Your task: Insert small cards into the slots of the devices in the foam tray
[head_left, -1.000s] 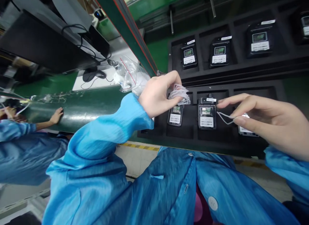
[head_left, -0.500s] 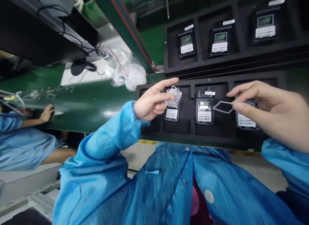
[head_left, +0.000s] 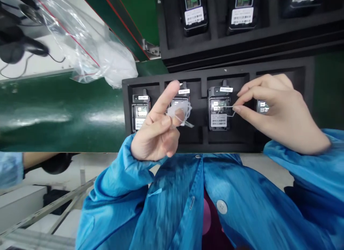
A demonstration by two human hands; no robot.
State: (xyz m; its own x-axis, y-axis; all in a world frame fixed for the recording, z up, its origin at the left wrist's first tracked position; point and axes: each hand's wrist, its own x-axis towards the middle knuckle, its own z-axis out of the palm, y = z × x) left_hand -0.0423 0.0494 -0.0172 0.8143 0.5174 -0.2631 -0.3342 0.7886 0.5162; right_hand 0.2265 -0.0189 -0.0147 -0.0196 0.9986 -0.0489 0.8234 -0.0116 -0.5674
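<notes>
My left hand point(head_left: 158, 133) pinches a bunch of thin, whitish frame-shaped gaskets point(head_left: 186, 110) between thumb and fingers, its index finger pointing up. The bunch hovers over a black device point(head_left: 184, 91), mostly hidden by the hand. Between thumb and fingertips, my right hand point(head_left: 279, 110) grips a single thin gasket point(head_left: 229, 106). This gasket lies across the view of another black device point(head_left: 219, 121), over its small circuit window; whether they touch I cannot tell. A further device point(head_left: 262, 106) is partly covered by my right hand.
The devices lie in compartments of a black foam tray point(head_left: 204, 135). Behind it, a second tray point(head_left: 172, 51) holds more labelled devices. A clear plastic bag point(head_left: 88, 63) with white contents lies at left, beside a green post point(head_left: 120, 24). Another person's arm point(head_left: 37, 159) shows far left.
My right hand has brought its single gasket left, over the device in the middle of the near tray. My left hand still holds its bunch. The view has moved closer to the tray.
</notes>
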